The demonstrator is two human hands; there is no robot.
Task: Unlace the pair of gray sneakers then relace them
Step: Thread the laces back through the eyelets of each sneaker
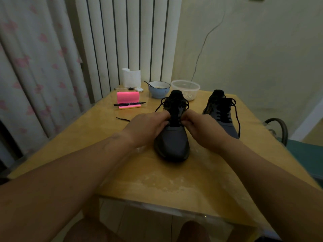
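Your left hand [148, 127] and right hand [201, 131] pinch the lace [176, 117] of the sneaker [172, 142]. The other sneaker [222, 114] stands right of them, near the worktop [250, 123] edge.

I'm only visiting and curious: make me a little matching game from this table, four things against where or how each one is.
Things:
1. black pen
2. blue bowl
3. near gray sneaker
4. clear plastic tub

States:
A. gripped by the left hand and right hand
B. lying on the pink sticky-note pad
C. see-through, with pale bits inside
D. dark utensil handle sticking out

Pairs: 1-B, 2-D, 3-A, 4-C.
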